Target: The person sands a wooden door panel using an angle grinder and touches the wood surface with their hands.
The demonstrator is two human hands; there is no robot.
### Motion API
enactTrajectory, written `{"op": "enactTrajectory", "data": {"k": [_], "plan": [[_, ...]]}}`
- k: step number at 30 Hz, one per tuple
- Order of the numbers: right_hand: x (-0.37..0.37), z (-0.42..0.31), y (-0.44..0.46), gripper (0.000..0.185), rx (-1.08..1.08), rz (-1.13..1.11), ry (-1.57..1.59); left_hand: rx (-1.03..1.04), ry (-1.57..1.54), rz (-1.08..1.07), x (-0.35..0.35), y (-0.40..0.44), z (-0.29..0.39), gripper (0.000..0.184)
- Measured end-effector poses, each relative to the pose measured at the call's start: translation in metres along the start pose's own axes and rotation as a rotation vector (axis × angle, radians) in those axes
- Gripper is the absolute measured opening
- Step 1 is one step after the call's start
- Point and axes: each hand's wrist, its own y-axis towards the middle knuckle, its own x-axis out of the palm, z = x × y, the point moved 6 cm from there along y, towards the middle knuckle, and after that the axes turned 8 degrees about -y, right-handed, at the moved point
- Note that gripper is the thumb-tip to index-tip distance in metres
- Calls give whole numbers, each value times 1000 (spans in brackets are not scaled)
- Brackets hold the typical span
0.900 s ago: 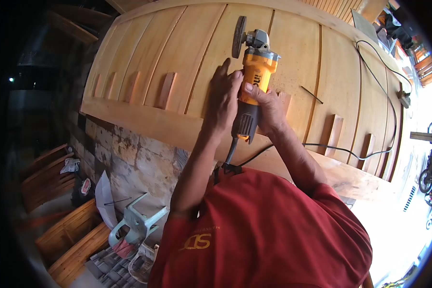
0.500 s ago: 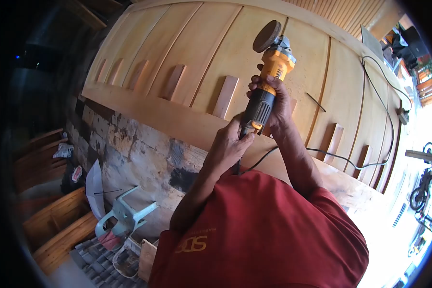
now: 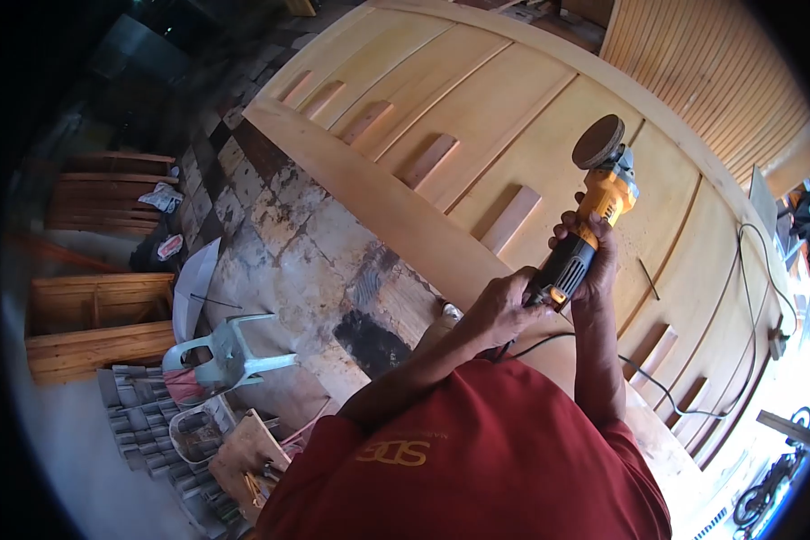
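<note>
Fingers (image 3: 564, 230) of the right hand (image 3: 607, 259): wrapped round the body of the grinder (image 3: 607, 198). Left hand (image 3: 504, 310): clasped about its rear end. Grinder: held over the panel (image 3: 477, 85), disc (image 3: 598, 142) pointed away from the shirt (image 3: 477, 441). Rod (image 3: 649, 279): laid on the panel, nearby. Strips (image 3: 513, 219): set in a row. Stool (image 3: 229, 353): placed on the floor (image 3: 270, 236).

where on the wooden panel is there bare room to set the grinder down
Bare wood on the panel stretches left of the grinder, between the wooden blocks and the far rim. It's more crowded to the right: a thin dark rod, more blocks and the looping cord.
</note>
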Motion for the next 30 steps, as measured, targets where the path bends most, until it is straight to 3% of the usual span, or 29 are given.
{"op": "enactTrajectory", "data": {"k": [3,6,7,10,11,15,19,22,26,30], "plan": [[-2,0,8,59,-29,77,-209,-11,-108,-7,-1,9,-19,39],[16,-3,13,54,-31,1,-335,53,-189,-27,-5,14,-27,37],[26,1,11,52,-8,5,-337,-57,-133,-101,-11,6,-24,48],[26,-8,35,49,53,-13,-603,14,-404,-181,-24,11,-35,73],[31,-12,41,43,45,-64,-681,-98,-469,-188,-31,17,-48,87],[57,-4,52,45,48,-66,-1015,-28,-524,-8,-55,46,-48,81],[75,24,71,62,9,-153,-1415,40,-601,-49,-73,74,-21,73],[86,48,82,65,-72,-193,-1750,-119,-735,109,-90,80,-26,76],[85,75,94,66,-38,-187,-1903,-106,-918,88,-112,98,-46,78],[102,87,98,56,-38,-168,-2037,-65,-974,69,-117,108,-57,71]]}}
